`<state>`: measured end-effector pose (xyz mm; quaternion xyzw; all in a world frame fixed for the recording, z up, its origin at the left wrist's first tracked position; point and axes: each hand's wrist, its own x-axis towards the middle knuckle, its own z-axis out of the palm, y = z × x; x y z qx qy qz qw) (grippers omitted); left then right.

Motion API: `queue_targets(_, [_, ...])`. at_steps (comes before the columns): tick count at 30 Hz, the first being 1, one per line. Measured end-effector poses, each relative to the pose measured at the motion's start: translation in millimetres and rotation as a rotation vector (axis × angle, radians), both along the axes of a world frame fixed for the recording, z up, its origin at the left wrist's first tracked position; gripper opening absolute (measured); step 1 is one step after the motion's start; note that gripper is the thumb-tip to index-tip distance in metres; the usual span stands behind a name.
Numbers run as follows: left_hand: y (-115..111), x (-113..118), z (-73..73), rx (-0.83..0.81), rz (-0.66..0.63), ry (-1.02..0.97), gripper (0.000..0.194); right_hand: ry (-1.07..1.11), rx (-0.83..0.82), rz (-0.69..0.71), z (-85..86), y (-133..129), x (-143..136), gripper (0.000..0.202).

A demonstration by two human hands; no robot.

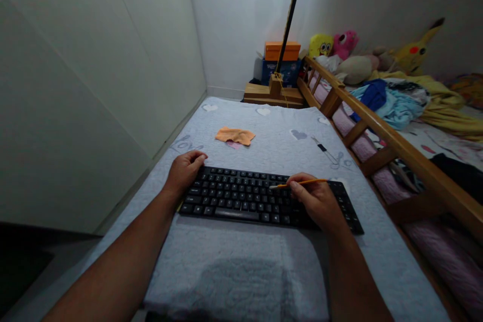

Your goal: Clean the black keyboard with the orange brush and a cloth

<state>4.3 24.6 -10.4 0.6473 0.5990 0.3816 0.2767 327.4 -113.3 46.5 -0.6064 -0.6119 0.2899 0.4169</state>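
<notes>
A black keyboard (241,196) lies flat on a light blue quilted cover. Curled fingers of my left hand (184,170) grip its upper left corner, the fingertips partly hidden. Between thumb and fingers of my right hand (315,196) is a thin brush (307,182) with an orange handle and a pale tip. That tip points left, over the keys right of the middle; whether it touches them I cannot tell. My right hand covers part of the keyboard's right side. Beyond the keyboard lies a crumpled orange cloth (236,136).
On the cover at the right lies a slim tool (322,148) with a black middle. A wooden bed rail (400,151) runs along the right, with plush toys and bedding behind. White cabinet doors (94,70) flank the left. A wooden stand (273,91) with boxes is at the back.
</notes>
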Motion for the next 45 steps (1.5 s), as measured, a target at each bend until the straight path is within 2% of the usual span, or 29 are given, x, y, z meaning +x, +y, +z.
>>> queue_targets(16, [-0.3,-0.7,-1.1,-0.015,-0.014,-0.027,0.029,-0.276,0.009,-0.136,1.3,-2.4,24.5,0.024])
queue_targets(27, [-0.2,0.5,-0.3,-0.015,-0.012,-0.042,0.029,-0.375,0.204,-0.281,5.2,-7.9,27.3,0.021])
queue_targets(39, [-2.0,0.0,1.8,-0.02,-0.009,-0.034,0.029,-0.465,0.254,-0.19,3.2,-2.8,11.4,0.019])
queue_targets(45, [-1.5,-0.8,0.7,-0.001,-0.019,-0.034,0.029,-0.433,0.29,-0.131,-3.0,-0.5,0.4,0.016])
